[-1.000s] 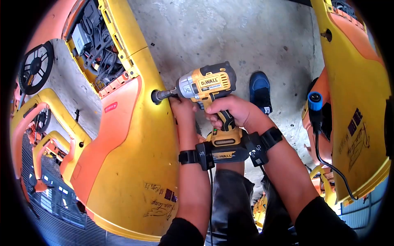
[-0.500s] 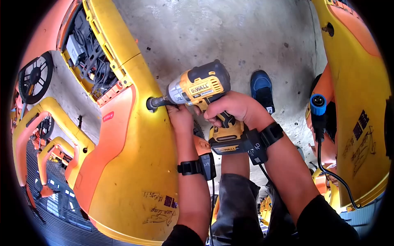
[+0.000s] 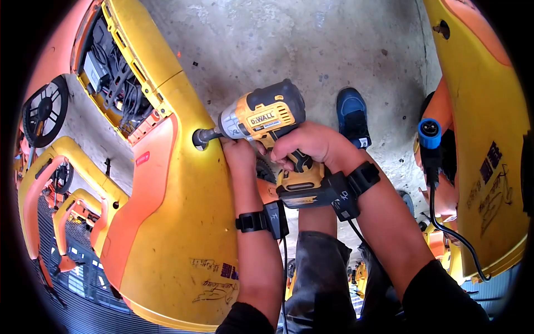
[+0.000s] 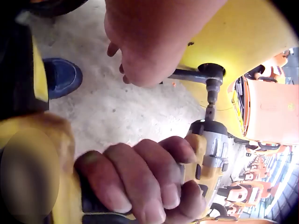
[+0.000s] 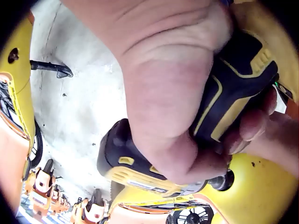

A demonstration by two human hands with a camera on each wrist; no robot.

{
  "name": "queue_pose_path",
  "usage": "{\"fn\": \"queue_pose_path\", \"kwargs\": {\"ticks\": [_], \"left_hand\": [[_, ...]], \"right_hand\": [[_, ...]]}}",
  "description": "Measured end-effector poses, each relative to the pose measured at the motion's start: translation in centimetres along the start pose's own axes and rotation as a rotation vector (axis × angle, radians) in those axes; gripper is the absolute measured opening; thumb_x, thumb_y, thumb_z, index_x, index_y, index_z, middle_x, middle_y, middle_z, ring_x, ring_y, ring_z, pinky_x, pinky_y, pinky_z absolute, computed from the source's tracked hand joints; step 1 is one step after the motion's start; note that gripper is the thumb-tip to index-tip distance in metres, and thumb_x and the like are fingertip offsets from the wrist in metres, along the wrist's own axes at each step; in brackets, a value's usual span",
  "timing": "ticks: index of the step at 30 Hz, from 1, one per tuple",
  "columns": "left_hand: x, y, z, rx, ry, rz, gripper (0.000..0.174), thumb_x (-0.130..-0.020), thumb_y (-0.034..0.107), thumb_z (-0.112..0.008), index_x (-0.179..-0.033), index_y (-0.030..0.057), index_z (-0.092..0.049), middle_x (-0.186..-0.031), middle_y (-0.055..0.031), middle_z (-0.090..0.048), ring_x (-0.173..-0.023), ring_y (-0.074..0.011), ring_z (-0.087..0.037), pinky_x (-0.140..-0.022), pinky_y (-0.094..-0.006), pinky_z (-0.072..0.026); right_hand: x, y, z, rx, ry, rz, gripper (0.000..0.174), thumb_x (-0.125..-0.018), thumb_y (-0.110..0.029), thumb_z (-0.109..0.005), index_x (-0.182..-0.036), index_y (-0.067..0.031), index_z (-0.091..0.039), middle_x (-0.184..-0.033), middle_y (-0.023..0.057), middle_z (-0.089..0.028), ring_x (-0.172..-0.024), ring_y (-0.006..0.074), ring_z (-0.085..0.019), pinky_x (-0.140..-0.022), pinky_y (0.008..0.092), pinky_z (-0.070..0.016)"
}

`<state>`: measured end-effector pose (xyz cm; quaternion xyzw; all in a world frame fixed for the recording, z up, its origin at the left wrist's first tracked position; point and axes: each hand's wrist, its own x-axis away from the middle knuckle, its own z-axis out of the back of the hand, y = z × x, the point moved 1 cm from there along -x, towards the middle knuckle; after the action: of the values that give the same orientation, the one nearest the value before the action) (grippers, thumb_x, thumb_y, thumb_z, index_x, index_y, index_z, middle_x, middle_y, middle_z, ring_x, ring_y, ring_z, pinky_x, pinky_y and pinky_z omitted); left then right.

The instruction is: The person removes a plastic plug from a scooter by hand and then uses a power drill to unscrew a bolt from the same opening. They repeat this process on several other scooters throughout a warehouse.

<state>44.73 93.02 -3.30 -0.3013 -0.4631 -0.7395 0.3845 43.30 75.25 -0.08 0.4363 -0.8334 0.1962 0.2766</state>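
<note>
Right hand [image 3: 308, 146]: fingers clamped round power driver [image 3: 272, 114]
Left hand [image 3: 241, 158]: fingers curled round dark bar [image 4: 188, 75]
Socket [image 4: 212, 88]: could slip if power driver tilts

A blue shoe [image 3: 350, 107] rests on the grey concrete floor [image 3: 322, 44]. At right, a blue-ringed connector [image 3: 430, 134] on a black cable [image 3: 451, 234] shows beside a handwriting-marked yellow panel [image 3: 481, 119]. A black spoked wheel [image 3: 44, 112] stands far left.

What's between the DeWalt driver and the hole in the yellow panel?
A metal socket attachment spans that stretch, clearest in the left wrist view.
</note>
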Motion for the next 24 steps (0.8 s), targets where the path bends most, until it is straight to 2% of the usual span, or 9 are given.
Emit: {"fn": "queue_pose_path", "kwargs": {"ticks": [2, 8, 10, 12, 16, 18, 21, 22, 24], "left_hand": [[0.2, 0.4, -0.5, 0.042, 0.029, 0.063, 0.044, -0.080, -0.011, -0.038, -0.122, 0.0000, -0.043, -0.072, -0.0077, -0.057, -0.048, -0.0124, -0.048, -0.040, -0.0271, -0.0337], [-2.7, -5.1, 1.5, -0.021, 0.026, -0.294, 0.032, -0.087, -0.008, -0.043, -0.117, 0.0039, -0.045, -0.066, -0.0036, -0.052, -0.049, -0.0092, -0.045, -0.043, -0.0253, -0.0348], [-1.6, -3.7, 0.9, 0.017, 0.023, -0.258, 0.030, -0.089, -0.005, -0.048, -0.117, 0.0048, -0.046, -0.074, -0.0023, -0.055, -0.055, -0.0081, -0.047, -0.048, -0.0243, -0.0368], [1.6, 0.4, -0.7, 0.273, 0.038, -0.050, 0.032, -0.088, -0.004, -0.050, -0.118, 0.0056, -0.048, -0.085, -0.0008, -0.058, -0.063, -0.0073, -0.050, -0.054, -0.0242, -0.0389], [0.8, -2.0, 0.0, 0.511, 0.004, -0.005, 0.036, -0.088, -0.002, -0.052, -0.122, 0.0070, -0.049, -0.095, -0.0015, -0.060, -0.071, -0.0085, -0.052, -0.062, -0.0240, -0.0416], [0.9, -1.8, -0.4, 0.568, 0.027, -0.021, 0.031, -0.092, 0.002, -0.053, -0.123, 0.0072, -0.048, -0.099, -0.0045, -0.060, -0.075, -0.0113, -0.053, -0.068, -0.0274, -0.0452], [0.8, -2.0, -0.6, 0.679, 0.067, 0.066, 0.031, -0.102, 0.021, -0.047, -0.125, 0.0012, -0.044, -0.115, -0.0138, -0.057, -0.100, -0.0267, -0.061, -0.086, -0.0435, -0.0525], [0.8, -2.0, -0.6, 0.700, 0.069, 0.061, 0.031, -0.102, 0.021, -0.047, -0.125, 0.0012, -0.044, -0.115, -0.0138, -0.057, -0.100, -0.0267, -0.061, -0.086, -0.0435, -0.0525], [0.9, -2.4, -0.1, 0.827, 0.013, 0.351, 0.034, -0.102, 0.025, -0.045, -0.126, -0.0003, -0.043, -0.123, -0.0168, -0.054, -0.109, -0.0330, -0.059, -0.092, -0.0463, -0.0514]], "right_hand": [[0.2, 0.1, 0.0, -0.007, -0.011, 0.002, 0.017, -0.070, -0.009, -0.063, -0.084, 0.0003, -0.061, -0.060, 0.0071, -0.056, -0.049, 0.0158, -0.053, -0.049, 0.0289, -0.0445], [0.2, -0.9, 0.1, 0.057, -0.058, 0.016, 0.020, -0.069, -0.008, -0.064, -0.088, 0.0000, -0.062, -0.064, 0.0060, -0.057, -0.052, 0.0141, -0.053, -0.051, 0.0274, -0.0435], [0.3, -0.7, 0.2, 0.056, -0.084, 0.002, 0.024, -0.069, -0.007, -0.065, -0.092, 0.0005, -0.062, -0.068, 0.0050, -0.057, -0.055, 0.0125, -0.052, -0.054, 0.0258, -0.0429], [0.5, -0.4, 0.0, 0.020, -0.008, -0.049, 0.024, -0.070, -0.008, -0.065, -0.092, 0.0011, -0.063, -0.067, 0.0054, -0.057, -0.055, 0.0132, -0.052, -0.054, 0.0269, -0.0430], [1.2, -0.1, -0.3, 0.018, 0.060, -0.060, 0.024, -0.071, -0.008, -0.065, -0.094, 0.0017, -0.064, -0.066, 0.0054, -0.057, -0.054, 0.0139, -0.052, -0.055, 0.0277, -0.0429], [1.7, -0.9, -0.2, 0.025, 0.092, -0.061, 0.013, -0.072, -0.011, -0.065, -0.076, 0.0008, -0.064, -0.065, 0.0075, -0.060, -0.055, 0.0156, -0.056, -0.053, 0.0282, -0.0454], [3.1, -1.4, 0.1, -0.037, 0.052, -0.023, 0.016, -0.073, -0.009, -0.065, -0.085, 0.0010, -0.064, -0.067, 0.0071, -0.060, -0.054, 0.0151, -0.056, -0.054, 0.0284, -0.0452], [3.9, -1.8, 0.1, -0.096, 0.006, 0.011, 0.019, -0.073, -0.009, -0.065, -0.089, 0.0013, -0.064, -0.068, 0.0070, -0.060, -0.054, 0.0149, -0.055, -0.054, 0.0287, -0.0451], [5.9, -2.2, -0.2, -0.083, 0.044, 0.015, 0.031, -0.074, -0.007, -0.064, -0.103, 0.0022, -0.063, -0.069, 0.0068, -0.059, -0.054, 0.0139, -0.053, -0.056, 0.0289, -0.0451]]}}
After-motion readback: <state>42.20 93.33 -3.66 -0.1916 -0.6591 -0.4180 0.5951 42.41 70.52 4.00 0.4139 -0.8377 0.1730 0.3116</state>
